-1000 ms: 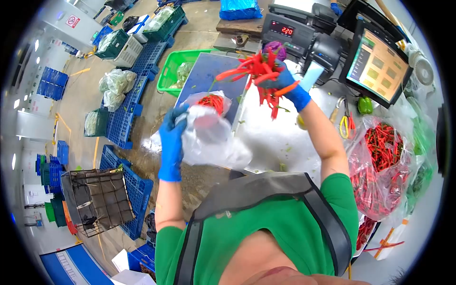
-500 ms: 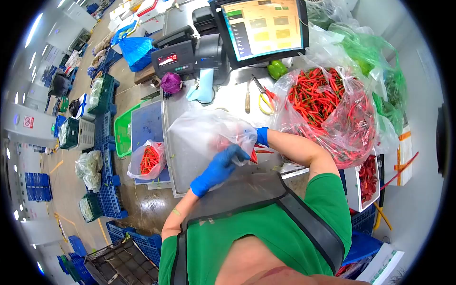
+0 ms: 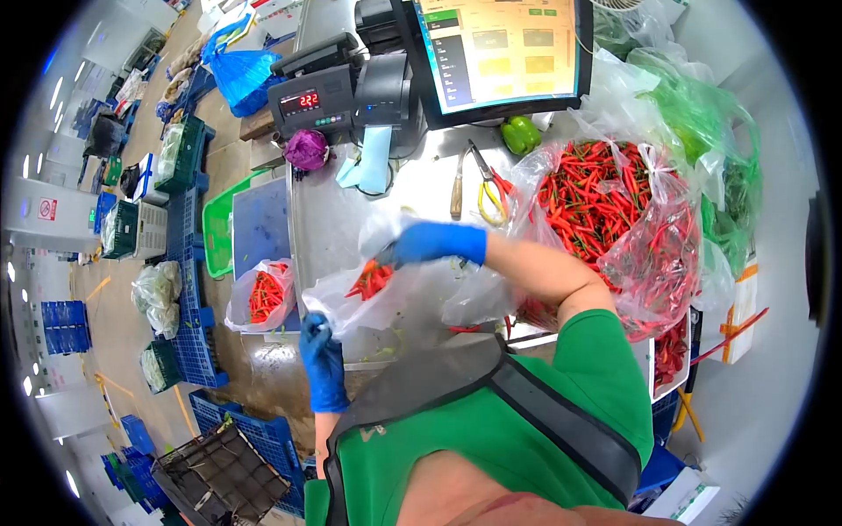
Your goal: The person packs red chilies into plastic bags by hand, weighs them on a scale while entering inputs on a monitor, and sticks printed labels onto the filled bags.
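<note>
My left hand (image 3: 323, 359), in a blue glove, pinches the edge of a clear plastic bag (image 3: 338, 307) at the near left of the metal counter. My right hand (image 3: 438, 243), also gloved in blue, is closed on a bunch of red chili peppers (image 3: 372, 280) at the bag; its fingertips are partly hidden. To the right stands a large open clear bag full of red chilies (image 3: 592, 188). A smaller bag of red chilies (image 3: 267, 296) sits left of the counter on a blue board (image 3: 260, 219).
A scale (image 3: 309, 103) and a touchscreen (image 3: 495, 53) stand at the back. Yellow-handled pliers (image 3: 488, 193), a wooden-handled tool (image 3: 457, 197), a green pepper (image 3: 521, 135) and a purple cabbage (image 3: 306, 150) lie on the counter. A green tray (image 3: 215, 232) is at left.
My hands have moved apart: the left to the left and down, the right leftward and up. The bag now spreads between them, with red chilies showing at its mouth.
</note>
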A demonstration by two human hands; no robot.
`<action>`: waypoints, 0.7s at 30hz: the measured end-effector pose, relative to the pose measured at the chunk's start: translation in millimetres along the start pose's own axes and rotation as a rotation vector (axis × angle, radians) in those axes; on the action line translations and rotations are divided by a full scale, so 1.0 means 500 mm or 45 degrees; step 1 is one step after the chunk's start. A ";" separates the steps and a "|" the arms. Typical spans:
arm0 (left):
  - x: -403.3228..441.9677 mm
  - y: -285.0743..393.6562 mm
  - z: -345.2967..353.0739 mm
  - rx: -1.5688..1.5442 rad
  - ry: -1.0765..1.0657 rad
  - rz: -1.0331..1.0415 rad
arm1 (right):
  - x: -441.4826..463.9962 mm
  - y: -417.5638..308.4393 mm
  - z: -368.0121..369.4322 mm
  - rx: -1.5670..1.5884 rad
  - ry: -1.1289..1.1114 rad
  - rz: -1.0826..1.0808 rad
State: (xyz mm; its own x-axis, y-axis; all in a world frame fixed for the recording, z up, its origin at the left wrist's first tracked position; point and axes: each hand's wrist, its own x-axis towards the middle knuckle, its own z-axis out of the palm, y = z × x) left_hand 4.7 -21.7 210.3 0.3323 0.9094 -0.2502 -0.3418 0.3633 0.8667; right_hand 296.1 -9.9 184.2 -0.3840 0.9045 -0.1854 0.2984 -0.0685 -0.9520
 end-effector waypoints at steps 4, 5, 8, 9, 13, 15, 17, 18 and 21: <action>-0.020 -0.024 -0.038 -0.039 0.053 -0.036 | -0.008 0.013 -0.111 0.353 -0.172 0.311; -0.019 -0.027 -0.029 0.043 0.136 -0.028 | -0.010 0.039 -0.093 -0.104 -0.163 -0.058; 0.004 -0.040 0.088 0.517 0.107 0.005 | -0.087 -0.082 -0.091 -0.652 -0.823 -0.069; 0.019 -0.068 0.083 0.705 -0.003 -0.094 | -0.102 -0.088 -0.128 -0.300 -0.689 0.026; 0.035 -0.050 0.203 1.523 -0.390 0.406 | -0.104 -0.007 -0.364 -0.973 0.631 0.024; 0.041 -0.037 0.221 1.696 -0.830 0.496 | -0.099 0.092 -0.440 -1.506 0.720 -0.011; 0.044 -0.055 0.242 1.762 -1.122 0.401 | -0.106 0.136 -0.468 -1.505 0.641 0.057; 0.043 -0.062 0.250 1.791 -1.272 0.356 | -0.109 0.141 -0.477 -1.506 0.608 0.091; 0.034 -0.070 0.234 1.749 -1.299 0.049 | -0.118 0.149 -0.510 -1.567 0.681 0.083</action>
State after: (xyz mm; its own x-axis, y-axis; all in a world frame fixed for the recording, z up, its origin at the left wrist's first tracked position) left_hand 125.2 -42.5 226.1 0.9132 0.2264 -0.3387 0.4059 -0.5778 0.7081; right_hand 564.0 39.0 186.5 -0.0372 0.9857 0.1645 0.9973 0.0470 -0.0563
